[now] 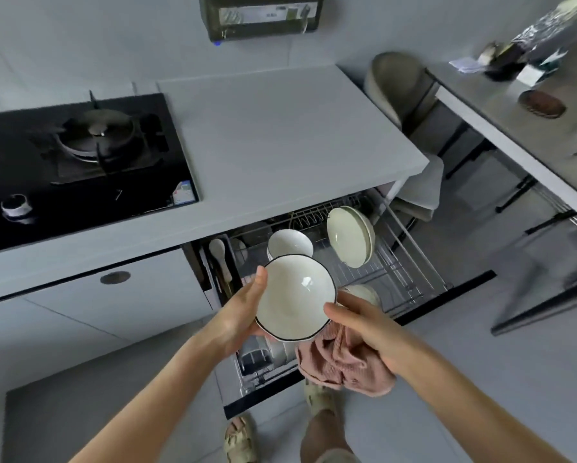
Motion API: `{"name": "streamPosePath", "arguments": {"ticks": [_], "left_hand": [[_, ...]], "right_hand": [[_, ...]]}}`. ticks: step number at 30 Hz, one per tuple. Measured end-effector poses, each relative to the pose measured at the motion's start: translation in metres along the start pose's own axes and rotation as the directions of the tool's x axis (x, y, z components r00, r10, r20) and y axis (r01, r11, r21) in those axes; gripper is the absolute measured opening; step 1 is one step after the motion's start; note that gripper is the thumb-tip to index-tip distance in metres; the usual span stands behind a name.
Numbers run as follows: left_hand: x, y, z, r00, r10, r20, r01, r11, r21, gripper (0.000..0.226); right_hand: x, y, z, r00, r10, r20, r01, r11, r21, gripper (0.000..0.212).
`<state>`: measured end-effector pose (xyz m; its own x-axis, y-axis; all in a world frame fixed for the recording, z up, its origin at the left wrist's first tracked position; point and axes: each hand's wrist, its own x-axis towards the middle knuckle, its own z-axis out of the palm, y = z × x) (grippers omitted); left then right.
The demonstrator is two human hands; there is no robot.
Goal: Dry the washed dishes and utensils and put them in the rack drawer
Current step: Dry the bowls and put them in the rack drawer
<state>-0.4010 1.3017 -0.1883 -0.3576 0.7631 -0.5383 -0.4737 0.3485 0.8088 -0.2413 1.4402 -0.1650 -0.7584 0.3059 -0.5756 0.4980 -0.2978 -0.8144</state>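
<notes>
"Several pieces in already, judging by the pulled-out wire rack drawer (394, 275): seeing a pair of pale green round plates (349, 235) standing on edge, a plain white bowl (289, 243) beside them, and a white spoon (218, 253) lying in the left side compartment."

"And handling what right now?"

"Gripping a white ceramic bowl with a wavy black rim (295, 295) in the left hand (238, 312), thumb hooking over its left edge, fingers going underneath."

"And on the other side?"

"Clutching a pink waffle cloth (344, 365) under the right hand (364, 325), thumb touching the bowl's near right edge; not seeing those fingers."

"Holding the bowl where?"

"Between both hands, above the drawer's middle, clear of the wires, tilting its mouth up toward the camera. Probably finishing the wipe, with the racking not yet done. Not seeing any waiting pile, so not guessing how much is remaining."
</notes>
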Motion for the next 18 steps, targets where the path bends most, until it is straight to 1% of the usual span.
{"name": "streamPosePath", "arguments": {"ticks": [1, 2, 3, 4, 5, 6, 7, 8, 9, 10, 11, 12, 13, 14, 15, 16, 18], "left_hand": [[0.011, -0.001, 0.003, 0.999, -0.031, 0.011, 0.031, 0.999, -0.006, 0.043], [0.025, -0.003, 0.005, 0.998, -0.058, 0.025, 0.058, 0.998, -0.008, 0.052], [0.037, -0.003, 0.009, 0.995, -0.087, 0.041, 0.088, 0.996, -0.014, 0.063], [0.051, -0.004, 0.012, 0.991, -0.117, 0.058, 0.118, 0.993, -0.021, 0.070], [0.063, -0.004, 0.016, 0.987, -0.140, 0.076, 0.143, 0.989, -0.031, 0.072], [0.076, -0.003, 0.019, 0.985, -0.151, 0.086, 0.154, 0.988, -0.034, 0.071], [0.087, 0.000, 0.023, 0.984, -0.154, 0.084, 0.157, 0.987, -0.031, 0.068], [0.098, 0.002, 0.025, 0.986, -0.156, 0.056, 0.157, 0.988, -0.004, 0.065], [0.107, 0.004, 0.026, 0.988, -0.157, -0.006, 0.157, 0.987, 0.038, 0.061], [0.115, 0.004, 0.025, 0.982, -0.158, -0.100, 0.164, 0.985, 0.052, 0.056], [0.122, 0.003, 0.022, 0.964, -0.166, -0.208, 0.175, 0.984, 0.026, 0.052], [0.127, 0.001, 0.016, 0.933, -0.185, -0.310, 0.186, 0.982, -0.026, 0.049], [0.129, 0.000, 0.012, 0.893, -0.206, -0.399, 0.189, 0.979, -0.081, 0.045], [0.130, -0.003, 0.006, 0.851, -0.230, -0.472, 0.188, 0.973, -0.135, 0.042], [0.128, -0.007, 0.001, 0.810, -0.253, -0.529, 0.182, 0.966, -0.183, 0.038], [0.126, -0.014, -0.004, 0.767, -0.274, -0.580, 0.174, 0.959, -0.223, 0.035], [0.116, -0.026, -0.012, 0.693, -0.301, -0.655, 0.160, 0.950, -0.267, 0.029]], "right_hand": [[0.009, 0.001, -0.013, 1.000, 0.019, 0.020, -0.019, 1.000, 0.007, 0.062], [0.017, 0.000, -0.025, 0.998, 0.039, 0.046, -0.040, 0.999, 0.020, 0.070], [0.027, -0.001, -0.038, 0.996, 0.055, 0.063, -0.057, 0.998, 0.026, 0.072], [0.036, -0.005, -0.050, 0.995, 0.063, 0.078, -0.065, 0.998, 0.025, 0.067], [0.046, -0.009, -0.063, 0.994, 0.071, 0.082, -0.072, 0.997, 0.016, 0.063], [0.055, -0.015, -0.075, 0.993, 0.080, 0.084, -0.080, 0.997, 0.002, 0.063], [0.067, -0.021, -0.088, 0.993, 0.088, 0.078, -0.085, 0.995, -0.045, 0.067], [0.079, -0.025, -0.100, 0.993, 0.101, 0.059, -0.093, 0.989, -0.113, 0.075], [0.092, -0.028, -0.112, 0.993, 0.117, 0.028, -0.109, 0.972, -0.206, 0.083], [0.104, -0.031, -0.121, 0.991, 0.132, -0.004, -0.127, 0.948, -0.292, 0.085], [0.117, -0.031, -0.129, 0.990, 0.140, -0.027, -0.139, 0.910, -0.391, 0.084], [0.131, -0.029, -0.134, 0.990, 0.133, -0.038, -0.133, 0.845, -0.517, 0.083], [0.145, -0.025, -0.136, 0.992, 0.119, -0.032, -0.110, 0.739, -0.665, 0.082], [0.158, -0.019, -0.135, 0.994, 0.108, -0.018, -0.080, 0.609, -0.789, 0.080], [0.171, -0.009, -0.132, 0.994, 0.111, -0.006, -0.060, 0.490, -0.869, 0.076], [0.183, 0.003, -0.125, 0.992, 0.126, 0.008, -0.045, 0.411, -0.911, 0.068], [0.202, 0.031, -0.105, 0.982, 0.189, 0.026, -0.038, 0.328, -0.944, 0.057]]}}
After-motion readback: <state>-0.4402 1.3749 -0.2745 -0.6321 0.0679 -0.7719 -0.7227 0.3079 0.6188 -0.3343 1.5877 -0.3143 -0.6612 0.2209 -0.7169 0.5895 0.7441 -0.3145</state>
